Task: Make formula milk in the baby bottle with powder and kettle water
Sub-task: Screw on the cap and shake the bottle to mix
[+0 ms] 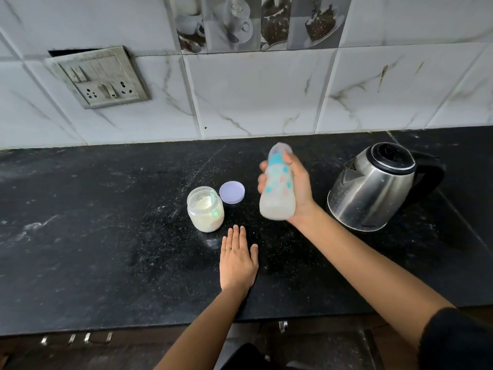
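Fingers (263,166) of the right hand (300,188) curl round the bottle (277,190) from behind, fingertips showing at its left edge and thumb at the teal collar. The bottle is blurred, nearly upright and clear of the counter (106,222), with pale milk in its base. The left hand (237,265) lies flat on the counter, fingers straight and together, thumb apart. An open powder jar (205,212) stands just beyond it, with the lid (232,192) beside the jar. The kettle (373,188) is to the right.

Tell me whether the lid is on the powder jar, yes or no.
No: the powder jar stands open with its powder showing, and its purple lid lies beside it on the countertop.
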{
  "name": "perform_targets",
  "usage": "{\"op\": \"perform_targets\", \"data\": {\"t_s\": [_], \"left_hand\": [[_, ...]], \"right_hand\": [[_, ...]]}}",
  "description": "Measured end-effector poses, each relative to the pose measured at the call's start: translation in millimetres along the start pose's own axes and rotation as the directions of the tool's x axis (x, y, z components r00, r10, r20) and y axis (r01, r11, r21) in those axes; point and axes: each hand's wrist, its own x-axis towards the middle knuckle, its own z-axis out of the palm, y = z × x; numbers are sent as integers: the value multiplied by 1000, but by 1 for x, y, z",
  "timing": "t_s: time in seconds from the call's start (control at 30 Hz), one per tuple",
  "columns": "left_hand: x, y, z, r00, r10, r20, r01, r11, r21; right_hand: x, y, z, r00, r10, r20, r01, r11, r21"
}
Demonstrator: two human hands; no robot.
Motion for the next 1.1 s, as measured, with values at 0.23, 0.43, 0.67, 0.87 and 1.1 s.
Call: {"op": "perform_targets", "data": {"t_s": [0.23,0.43,0.67,0.87,1.1], "left_hand": [[1,-1,2,1000,2,-3,-2,1000,3],[1,-1,1,1000,2,-4,-2,1000,-3],[1,-2,1,1000,4,-1,-4,1000,-8],[1,-3,1,1000,4,0,-4,1000,-10],[0,-2,-1,1000,3,-6,-4,1000,-24]], "right_hand": [[8,-11,5,999,-42,34,39,995,94],[-16,19,1,998,6,70,2,994,-111],[1,0,5,1000,-23,0,23,1000,-2],[1,4,7,999,-29,39,29,1000,-4],[-14,22,0,1000,-1,24,5,990,-139]]}}
